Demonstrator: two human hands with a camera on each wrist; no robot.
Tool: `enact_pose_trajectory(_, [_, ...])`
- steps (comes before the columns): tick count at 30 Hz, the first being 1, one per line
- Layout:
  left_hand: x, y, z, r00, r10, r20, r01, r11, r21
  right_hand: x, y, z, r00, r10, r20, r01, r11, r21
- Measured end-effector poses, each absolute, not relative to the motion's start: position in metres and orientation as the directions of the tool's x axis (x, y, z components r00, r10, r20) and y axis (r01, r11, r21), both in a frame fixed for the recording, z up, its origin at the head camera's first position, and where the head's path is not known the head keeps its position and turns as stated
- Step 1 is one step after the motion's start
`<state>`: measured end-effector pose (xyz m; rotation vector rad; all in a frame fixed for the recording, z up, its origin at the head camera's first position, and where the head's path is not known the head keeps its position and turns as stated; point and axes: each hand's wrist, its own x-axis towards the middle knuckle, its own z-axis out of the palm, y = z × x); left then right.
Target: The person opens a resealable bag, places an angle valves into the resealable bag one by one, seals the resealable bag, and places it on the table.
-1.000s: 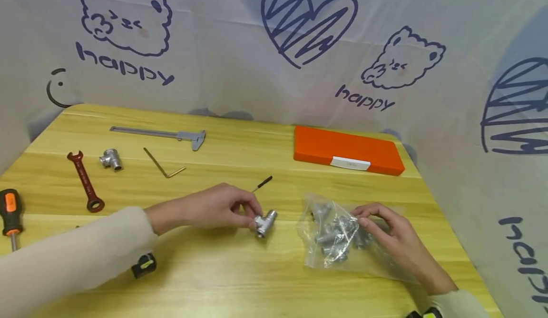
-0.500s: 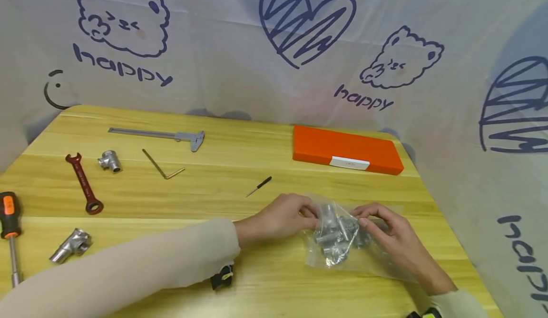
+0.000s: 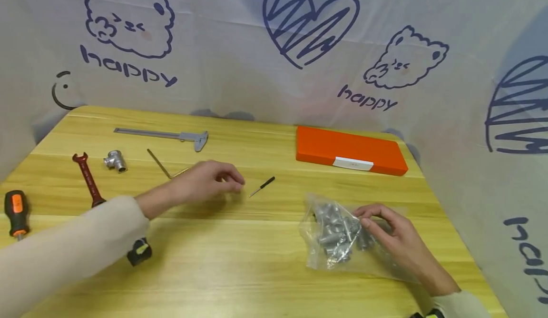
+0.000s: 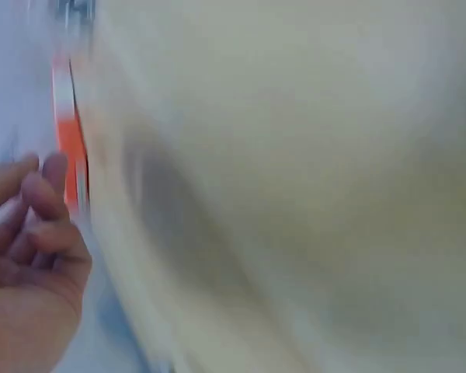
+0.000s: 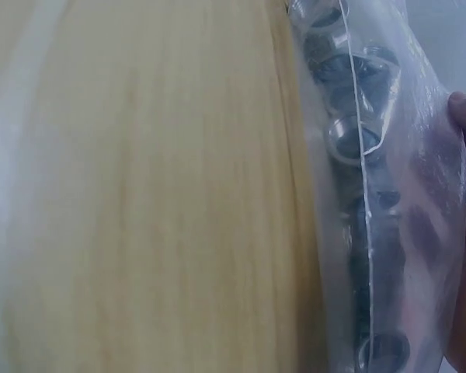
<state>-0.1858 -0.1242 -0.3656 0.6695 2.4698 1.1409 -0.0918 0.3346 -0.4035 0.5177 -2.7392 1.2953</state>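
On the backdrop sheet (image 3: 239, 37) the word "happy" is printed twice, at 10 o'clock under one bear drawing and at 1 o'clock under another; the white label on the orange case (image 3: 348, 149) is too small to read. At the far left of the worktop (image 3: 239, 270) lies an orange-and-black screwdriver (image 3: 15, 208), its shaft hidden by the sleeve, then a red wrench (image 3: 87, 177) partly covered by the same sleeve, a metal tee fitting (image 3: 114, 160), a caliper (image 3: 171, 136) and a hex key (image 3: 160, 164). The left hand (image 3: 207, 181) hangs above the worktop near 9 o'clock of a small black-handled tool (image 3: 262, 186); its grip is loosely curled and holds nothing. The left wrist view is blurred, showing only curled fingers (image 4: 39, 210) and an orange streak. At 4 o'clock lies the plastic bag (image 3: 338, 237) of metal fittings (image 3: 338, 230); the right hand (image 3: 391, 237) rests on it, its fingertips pinching the plastic at the bag's right side.
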Motion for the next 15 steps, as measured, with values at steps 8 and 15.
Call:
enact_pose_trajectory(8, [-0.219,-0.279,-0.342,-0.947,0.312,-0.076,0.233,0.829,0.509,-0.09,0.335,-0.401,-0.938,-0.272,0.216,-0.339,0.584,-0.738])
enact_pose_trajectory(15, [-0.218,-0.354,-0.349,-0.973,0.199,-0.116,0.154,0.938,0.311,-0.091,0.336,-0.403,-0.939,-0.273,0.207,-0.333,0.585,-0.739])
